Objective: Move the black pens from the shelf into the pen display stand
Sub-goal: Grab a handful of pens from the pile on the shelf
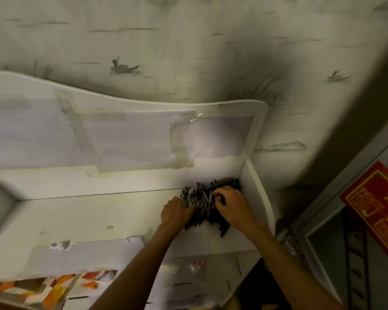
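A loose heap of slim black plastic pens (207, 201) lay in the rear right corner of the smooth white laminate shelf (94, 217), against its upright right side panel (254, 193). The left hand (176, 212) gripped the left edge of the heap, fingers curled into the pens. The right hand (232, 205) rested on top of the heap, its grip pinching pens between thumb and bent fingers. Wrinkled white paper sheets (130, 139) were fixed with matte tape strips to the shelf's curved back board. A red rectangular printed box (376, 205) stood well apart, at the right.
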Demonstrator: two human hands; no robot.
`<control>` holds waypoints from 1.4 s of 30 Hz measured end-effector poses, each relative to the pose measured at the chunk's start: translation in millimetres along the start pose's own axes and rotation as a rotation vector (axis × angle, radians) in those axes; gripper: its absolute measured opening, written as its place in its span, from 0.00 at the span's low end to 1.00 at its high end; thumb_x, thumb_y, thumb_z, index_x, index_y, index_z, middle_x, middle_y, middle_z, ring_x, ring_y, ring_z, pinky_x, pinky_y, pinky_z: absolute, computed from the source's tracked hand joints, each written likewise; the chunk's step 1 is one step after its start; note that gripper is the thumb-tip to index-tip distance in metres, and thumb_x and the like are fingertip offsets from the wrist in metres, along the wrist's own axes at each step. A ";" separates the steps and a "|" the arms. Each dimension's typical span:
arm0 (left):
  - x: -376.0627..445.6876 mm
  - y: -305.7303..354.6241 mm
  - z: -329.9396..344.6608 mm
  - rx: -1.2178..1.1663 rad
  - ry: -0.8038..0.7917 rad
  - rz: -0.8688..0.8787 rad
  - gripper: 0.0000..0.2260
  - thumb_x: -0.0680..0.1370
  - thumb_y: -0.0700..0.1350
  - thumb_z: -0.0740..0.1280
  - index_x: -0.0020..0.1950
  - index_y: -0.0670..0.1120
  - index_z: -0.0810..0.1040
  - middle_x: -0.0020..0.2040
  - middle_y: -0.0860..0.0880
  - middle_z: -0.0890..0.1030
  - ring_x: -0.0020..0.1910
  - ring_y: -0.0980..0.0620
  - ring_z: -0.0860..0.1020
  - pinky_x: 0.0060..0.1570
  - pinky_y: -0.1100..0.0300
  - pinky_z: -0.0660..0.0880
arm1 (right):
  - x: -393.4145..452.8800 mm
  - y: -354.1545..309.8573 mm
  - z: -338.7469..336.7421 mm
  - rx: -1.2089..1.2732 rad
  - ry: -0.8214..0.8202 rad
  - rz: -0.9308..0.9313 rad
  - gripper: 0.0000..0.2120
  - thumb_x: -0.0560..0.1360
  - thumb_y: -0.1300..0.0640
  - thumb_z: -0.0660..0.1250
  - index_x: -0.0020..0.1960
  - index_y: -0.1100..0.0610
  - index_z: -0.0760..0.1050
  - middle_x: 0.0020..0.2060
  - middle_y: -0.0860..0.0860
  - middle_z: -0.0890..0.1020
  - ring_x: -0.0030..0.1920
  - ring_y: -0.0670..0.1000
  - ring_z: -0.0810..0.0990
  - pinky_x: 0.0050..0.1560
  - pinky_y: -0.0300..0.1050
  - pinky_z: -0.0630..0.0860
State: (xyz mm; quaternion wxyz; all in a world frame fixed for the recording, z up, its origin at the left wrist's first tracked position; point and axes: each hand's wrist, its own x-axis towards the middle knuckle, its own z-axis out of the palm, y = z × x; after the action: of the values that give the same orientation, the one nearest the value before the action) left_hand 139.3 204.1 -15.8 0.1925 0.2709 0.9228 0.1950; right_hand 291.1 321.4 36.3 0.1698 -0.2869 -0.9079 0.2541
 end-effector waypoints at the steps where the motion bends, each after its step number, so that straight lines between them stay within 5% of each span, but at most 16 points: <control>1: 1.3 1.6 0.7 0.004 -0.003 -0.002 0.29 0.75 0.66 0.65 0.60 0.41 0.75 0.55 0.43 0.80 0.52 0.43 0.79 0.48 0.55 0.75 | 1.1 1.8 -1.6 0.002 -0.001 0.001 0.09 0.78 0.57 0.67 0.57 0.54 0.81 0.51 0.50 0.81 0.48 0.51 0.80 0.51 0.46 0.79; 8: 6.3 9.0 -0.6 0.102 -0.016 -0.007 0.28 0.71 0.67 0.67 0.57 0.44 0.78 0.49 0.46 0.81 0.48 0.45 0.80 0.47 0.55 0.78 | 11.4 8.6 -7.8 -0.026 0.017 -0.029 0.10 0.78 0.57 0.67 0.58 0.55 0.81 0.51 0.51 0.82 0.49 0.51 0.81 0.51 0.46 0.78; 16: 17.5 16.3 -7.8 0.276 -0.059 -0.002 0.28 0.68 0.71 0.66 0.53 0.49 0.78 0.40 0.52 0.74 0.41 0.51 0.74 0.40 0.59 0.69 | 11.2 3.9 -0.6 -0.021 -0.013 -0.054 0.10 0.78 0.57 0.66 0.58 0.55 0.81 0.52 0.51 0.82 0.48 0.52 0.81 0.51 0.49 0.79; 20: 15.7 9.3 -8.9 0.290 -0.014 0.022 0.19 0.71 0.60 0.68 0.54 0.49 0.79 0.44 0.50 0.78 0.44 0.49 0.77 0.41 0.59 0.70 | 8.9 3.4 3.9 -0.024 -0.021 -0.043 0.11 0.79 0.56 0.66 0.59 0.55 0.80 0.54 0.51 0.81 0.51 0.52 0.81 0.55 0.48 0.78; 24: 13.9 -5.3 -9.9 0.095 0.050 -0.043 0.13 0.77 0.52 0.62 0.56 0.46 0.77 0.51 0.47 0.81 0.49 0.46 0.79 0.44 0.57 0.69 | 9.8 0.9 7.5 -0.023 -0.017 -0.042 0.11 0.79 0.56 0.66 0.60 0.55 0.80 0.55 0.51 0.81 0.52 0.52 0.80 0.55 0.48 0.78; 28: 13.7 -16.7 -25.2 -0.157 0.119 -0.129 0.10 0.72 0.51 0.63 0.52 0.53 0.75 0.40 0.52 0.79 0.39 0.50 0.77 0.39 0.59 0.70 | 14.3 -4.8 11.0 -0.016 -0.009 -0.064 0.11 0.79 0.57 0.66 0.59 0.55 0.81 0.54 0.51 0.81 0.49 0.52 0.81 0.52 0.46 0.79; 32: 10.5 -25.6 -34.9 -0.495 0.228 -0.153 0.06 0.68 0.47 0.71 0.43 0.50 0.78 0.35 0.51 0.80 0.36 0.49 0.79 0.37 0.58 0.74 | 19.7 -14.0 15.6 -0.025 -0.005 -0.089 0.10 0.79 0.56 0.66 0.59 0.55 0.81 0.52 0.51 0.81 0.47 0.51 0.80 0.51 0.46 0.79; 37: 4.5 -34.2 -39.7 -0.891 0.303 0.025 0.16 0.69 0.49 0.79 0.31 0.49 0.73 0.26 0.54 0.75 0.28 0.58 0.71 0.32 0.62 0.70 | 27.0 -25.4 16.3 -0.035 -0.007 -0.123 0.10 0.79 0.55 0.67 0.59 0.55 0.81 0.53 0.51 0.83 0.51 0.51 0.80 0.55 0.48 0.79; 42: -2.7 -45.2 -36.5 -0.943 0.412 0.096 0.20 0.70 0.54 0.79 0.32 0.43 0.74 0.26 0.53 0.72 0.27 0.57 0.66 0.29 0.63 0.66 | 27.2 -28.5 15.4 -0.057 0.004 -0.149 0.10 0.79 0.55 0.66 0.59 0.55 0.80 0.53 0.51 0.82 0.51 0.50 0.80 0.54 0.47 0.78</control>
State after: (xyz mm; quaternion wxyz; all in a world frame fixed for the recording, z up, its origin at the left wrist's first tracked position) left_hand 105.4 158.0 -5.0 0.0986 0.1526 0.7399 0.6477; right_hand 250.6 312.1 44.0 0.1818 -0.2236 -0.9334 0.2140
